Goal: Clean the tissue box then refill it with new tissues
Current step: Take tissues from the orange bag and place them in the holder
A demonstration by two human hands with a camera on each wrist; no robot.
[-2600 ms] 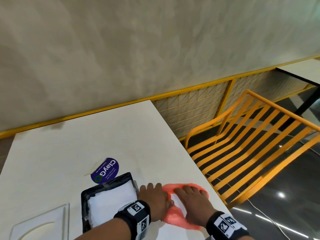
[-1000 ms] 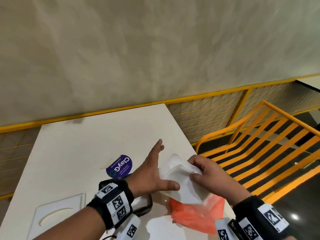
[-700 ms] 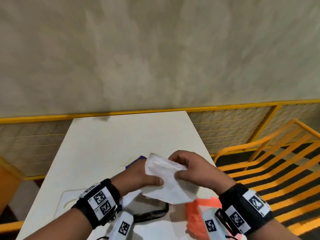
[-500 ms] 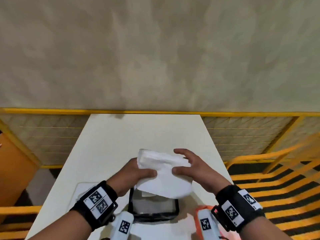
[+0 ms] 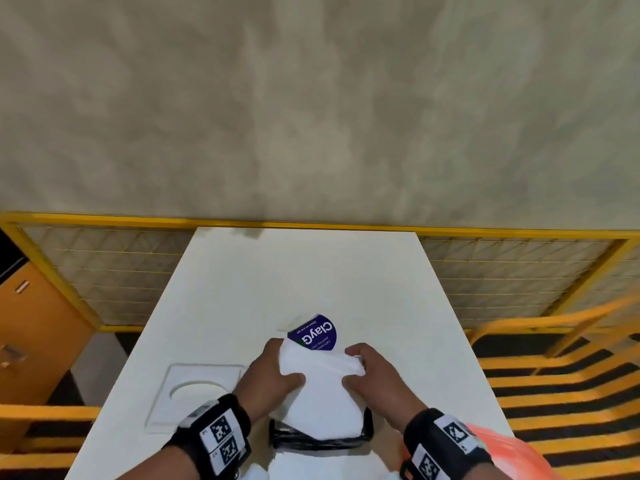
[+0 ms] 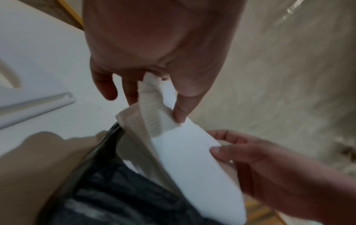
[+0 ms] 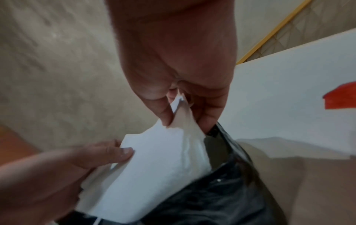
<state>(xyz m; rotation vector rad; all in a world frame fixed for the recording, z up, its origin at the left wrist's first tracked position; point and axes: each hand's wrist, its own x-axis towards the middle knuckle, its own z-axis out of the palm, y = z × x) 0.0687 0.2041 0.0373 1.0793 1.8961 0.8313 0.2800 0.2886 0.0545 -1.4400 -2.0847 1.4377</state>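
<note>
On the white table [image 5: 242, 289] a white lid [image 5: 197, 389] with an oval opening lay at the left; beside it the left hand [image 5: 266, 379] pinched one edge of the stack of tissues [image 5: 322, 396], thumb on top. The stack hung tilted over the open black tissue box [image 5: 322, 441], its lower end inside; the right hand [image 5: 374, 379] pinched the opposite edge; an orange-red wrapper [image 5: 502, 455] lay farthest right.

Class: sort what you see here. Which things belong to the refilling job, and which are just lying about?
In the job: tissues, black box, left hand, right hand, white lid, orange wrapper.

Lying about: purple sticker, yellow chair.
</note>
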